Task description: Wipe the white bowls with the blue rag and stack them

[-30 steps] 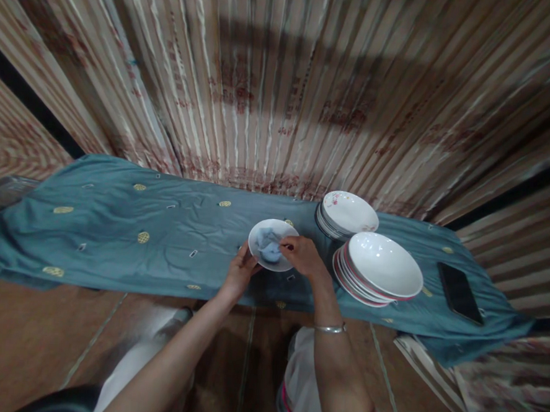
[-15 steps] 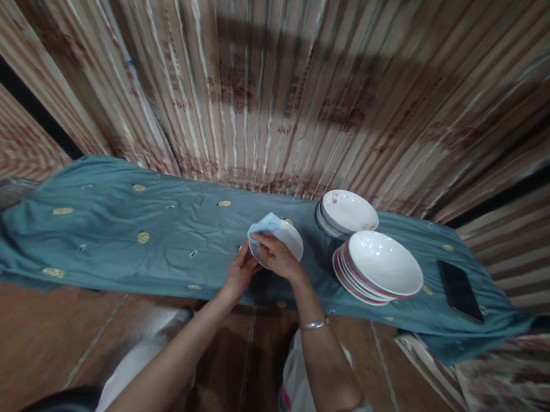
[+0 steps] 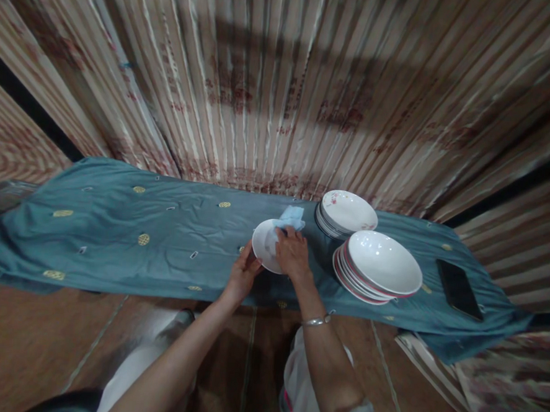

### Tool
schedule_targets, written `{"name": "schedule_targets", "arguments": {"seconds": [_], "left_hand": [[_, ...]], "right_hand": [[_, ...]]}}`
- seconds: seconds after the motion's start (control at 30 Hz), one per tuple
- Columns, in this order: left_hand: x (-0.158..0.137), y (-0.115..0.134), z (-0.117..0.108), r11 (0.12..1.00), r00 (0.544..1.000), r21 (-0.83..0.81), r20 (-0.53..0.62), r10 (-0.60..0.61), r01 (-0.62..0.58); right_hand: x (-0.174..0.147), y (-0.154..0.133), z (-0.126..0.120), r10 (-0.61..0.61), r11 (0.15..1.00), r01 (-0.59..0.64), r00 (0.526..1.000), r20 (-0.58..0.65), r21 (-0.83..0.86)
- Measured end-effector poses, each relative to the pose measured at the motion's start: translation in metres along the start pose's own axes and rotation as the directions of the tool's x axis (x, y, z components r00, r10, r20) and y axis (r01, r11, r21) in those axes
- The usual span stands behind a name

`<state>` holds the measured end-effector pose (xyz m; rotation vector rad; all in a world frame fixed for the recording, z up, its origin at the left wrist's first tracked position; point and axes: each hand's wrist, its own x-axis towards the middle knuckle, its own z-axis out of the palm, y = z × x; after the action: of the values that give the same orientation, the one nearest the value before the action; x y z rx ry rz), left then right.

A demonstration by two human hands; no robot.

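Note:
My left hand grips the near-left rim of a small white bowl, its thumb on the edge. The bowl is tilted, with its inside towards me. In my right hand is a light blue cloth, pressed against the right side of the bowl's rim. Part of the cloth sticks out beyond my fingers on the far side. To the right stand a stack of large white bowls with red rims and, behind it, a stack of flower-patterned dishes.
A green-blue cloth with yellow motifs covers the narrow table. A black phone lies at the right end. Pleated, patterned curtains hang right behind the table. Below is a brown tiled floor.
My right hand has moved the blue cloth from the bowl's left side across to its right rim. My left hand still holds the bowl, which has turned slightly.

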<state>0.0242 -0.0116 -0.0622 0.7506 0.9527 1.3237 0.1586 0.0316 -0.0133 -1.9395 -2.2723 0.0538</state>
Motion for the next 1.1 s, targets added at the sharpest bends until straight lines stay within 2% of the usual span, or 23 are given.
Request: {"name": "schedule_targets", "arguments": {"seconds": [0.07, 0.27, 0.4, 0.5, 0.6, 0.67, 0.73, 0.77, 0.83, 0.97, 1.1], "left_hand": [[0.000, 0.000, -0.001, 1.000, 1.000, 0.001, -0.007, -0.002, 0.002], [0.002, -0.002, -0.001, 1.000, 1.000, 0.006, -0.021, -0.013, 0.013], [0.002, -0.002, 0.000, 1.000, 1.000, 0.013, -0.020, -0.016, 0.017], [0.001, -0.001, 0.000, 1.000, 1.000, 0.015, -0.014, -0.022, 0.022], [0.001, -0.001, -0.001, 1.000, 1.000, 0.021, -0.001, -0.016, 0.016], [0.001, -0.002, -0.002, 1.000, 1.000, 0.022, 0.010, -0.006, 0.006], [0.002, -0.002, -0.001, 1.000, 1.000, 0.018, 0.024, 0.006, -0.007], [0.001, -0.002, -0.001, 1.000, 0.999, 0.015, 0.032, 0.014, -0.014], [0.001, -0.002, 0.000, 1.000, 0.999, 0.016, 0.041, 0.026, -0.027], [0.001, -0.002, -0.001, 0.999, 0.999, 0.046, 0.038, 0.025, -0.026], [0.003, -0.004, -0.003, 0.998, 0.997, 0.048, 0.057, 0.046, -0.048]], "right_hand": [[-0.002, 0.005, -0.001, 0.009, 1.000, -0.009, 1.000, 0.019, -0.012], [-0.007, 0.014, -0.006, -0.012, 0.999, 0.004, 0.985, 0.174, 0.044], [-0.006, 0.015, -0.007, -0.137, 0.971, 0.090, 0.968, 0.209, 0.223], [-0.002, 0.015, 0.000, -0.228, 0.906, 0.126, 0.950, 0.213, 0.404], [0.003, 0.013, 0.013, -0.275, 0.805, 0.138, 0.948, 0.157, 0.577], [0.006, 0.012, 0.022, -0.264, 0.727, 0.137, 0.960, 0.090, 0.673], [0.007, 0.010, 0.027, -0.214, 0.690, 0.133, 0.976, 0.025, 0.712], [0.007, 0.009, 0.028, -0.186, 0.700, 0.133, 0.982, 0.000, 0.702], [0.006, 0.006, 0.026, -0.146, 0.773, 0.135, 0.989, -0.034, 0.619], [0.000, 0.003, 0.013, -0.082, 0.952, 0.079, 0.997, -0.005, 0.295], [-0.006, 0.001, 0.002, 0.023, 0.999, -0.025, 0.999, 0.042, 0.040]]}}
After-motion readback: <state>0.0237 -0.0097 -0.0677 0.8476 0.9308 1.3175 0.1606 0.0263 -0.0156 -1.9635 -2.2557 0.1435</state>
